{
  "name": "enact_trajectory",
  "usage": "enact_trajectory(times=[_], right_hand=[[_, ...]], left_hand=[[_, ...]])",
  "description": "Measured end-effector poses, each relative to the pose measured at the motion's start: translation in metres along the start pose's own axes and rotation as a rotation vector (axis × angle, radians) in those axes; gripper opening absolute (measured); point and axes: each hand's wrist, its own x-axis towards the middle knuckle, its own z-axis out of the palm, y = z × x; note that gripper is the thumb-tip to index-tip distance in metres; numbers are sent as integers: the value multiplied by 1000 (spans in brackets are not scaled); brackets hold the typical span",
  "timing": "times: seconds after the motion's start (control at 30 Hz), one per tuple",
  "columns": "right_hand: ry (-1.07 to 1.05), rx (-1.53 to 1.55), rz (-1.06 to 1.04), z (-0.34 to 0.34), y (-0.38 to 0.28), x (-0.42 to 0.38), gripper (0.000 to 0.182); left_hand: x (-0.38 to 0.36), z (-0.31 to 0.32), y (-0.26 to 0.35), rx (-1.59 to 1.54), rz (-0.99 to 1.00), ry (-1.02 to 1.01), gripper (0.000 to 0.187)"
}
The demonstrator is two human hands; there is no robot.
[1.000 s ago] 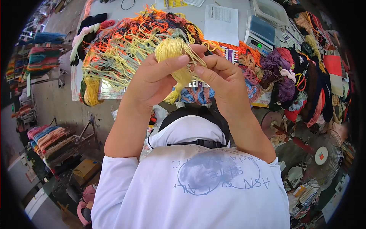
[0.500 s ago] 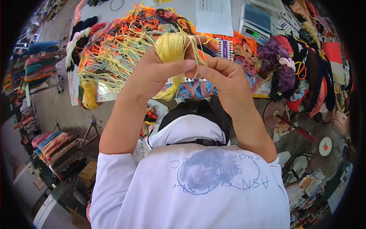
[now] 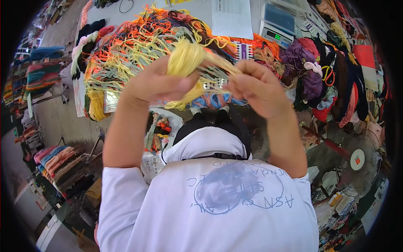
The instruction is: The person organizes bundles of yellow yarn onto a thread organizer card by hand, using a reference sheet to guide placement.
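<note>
A skein of pale yellow thread (image 3: 184,59) is gripped in my left hand (image 3: 161,82), its looped top bulging above the fingers and its tail hanging below. My right hand (image 3: 258,86), off to the right, pinches strands drawn out of that skein. The strands stretch between both hands, slightly blurred. Beneath them on the table lies a white and purple card with notched edges (image 3: 242,51), with blue and pink thread bundles (image 3: 216,101) along the near edge.
Tangled orange, yellow and grey threads (image 3: 130,54) cover the table's left side. A digital scale (image 3: 277,29) and a paper sheet (image 3: 231,19) sit at the back. Purple yarn (image 3: 300,56) and orange-handled scissors (image 3: 329,75) lie right. A fan (image 3: 357,160) stands lower right.
My hands have moved apart, the right one going right and slightly down. The yellow strands, looped close between the fingers before, are now pulled out between the hands.
</note>
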Motion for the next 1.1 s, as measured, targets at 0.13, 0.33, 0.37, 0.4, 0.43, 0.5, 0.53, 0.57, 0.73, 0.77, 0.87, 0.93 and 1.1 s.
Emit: enact_trajectory(times=[0.13, 0.33, 0.37, 0.4, 0.43, 0.5, 0.53, 0.57, 0.73, 0.77, 0.87, 0.93, 1.1], right_hand=[[71, -321, 144, -122, -16, -49, 5], [800, -37, 384, -346, -1, -227, 10], [943, 104, 376, -378, 2, -262, 10], [1046, 232, 310, -415, 8, -303, 10], [1144, 359, 240, -443, 10, -337, 9], [1606, 427, 100, -468, 2, -375, 11], [1726, 417, -22, -494, -1, -399, 10], [1841, 405, -146, -512, -2, -414, 9], [1459, -351, -248, -341, 13, -208, 22], [1286, -362, -298, -327, 47, -166, 25], [783, -849, -219, -276, 142, -68, 27], [770, -617, 175, -235, 189, -7, 24], [664, -750, 156, -185, 258, 65, 19]], left_hand=[[-52, -93, 16, 467, -139, 287, 23], [-156, -225, 63, -48, 32, 986, 13], [-167, -242, 74, -92, 72, 1037, 14], [-178, -260, 86, -135, 115, 1087, 15], [-192, -284, 100, -190, 178, 1081, 17], [-200, -302, 116, -232, 302, 1082, 19], [-197, -301, 123, -217, 362, 1090, 19], [-189, -301, 125, -157, 387, 1102, 20], [-31, -199, 1, 62, 293, 1118, 40], [-1, -189, -44, 205, 132, 1087, 41], [78, -155, -170, 185, -155, 861, 23], [121, -123, -224, 211, -250, 883, 19], [159, -124, -312, 753, -273, 985, 27]])
